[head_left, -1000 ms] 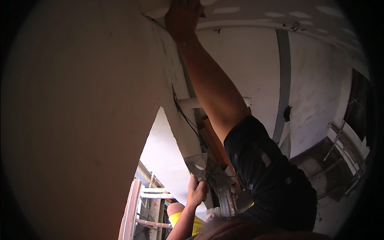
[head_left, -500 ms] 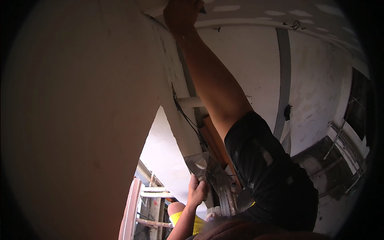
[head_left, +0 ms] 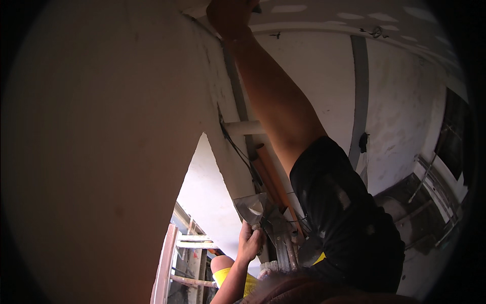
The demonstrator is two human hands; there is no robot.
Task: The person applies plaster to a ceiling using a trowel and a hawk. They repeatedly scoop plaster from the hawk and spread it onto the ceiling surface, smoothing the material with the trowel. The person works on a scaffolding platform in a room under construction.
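My left hand (head_left: pixel 249 244), low in the middle, is closed round the handle of a putty knife (head_left: pixel 248 203). Its wide metal blade points up and carries a dab of white filler (head_left: pixel 256 207). High above, my right arm reaches up past the wall, and my right hand (head_left: pixel 229 19) is closed at the upper edge, by the seam where wall meets ceiling. A small dark corner of something (head_left: pixel 257 9) sticks out beside its fingers; the rest is hidden by the hand and the picture's edge.
A pale wall (head_left: pixel 111 126) fills the left side, ending in a pointed bright gap. Orange pipes (head_left: pixel 276 182), dark cables (head_left: pixel 237 148) and a white pipe (head_left: pixel 243 127) lie behind my right arm. A ladder-like frame (head_left: pixel 195 242) stands below left. Patched ceiling (head_left: pixel 324 12) spans the top.
My right hand has shifted slightly up, and its elbow and sleeve slightly right. Less of the dark corner beside its fingers shows. The left hand and putty knife are nearly still.
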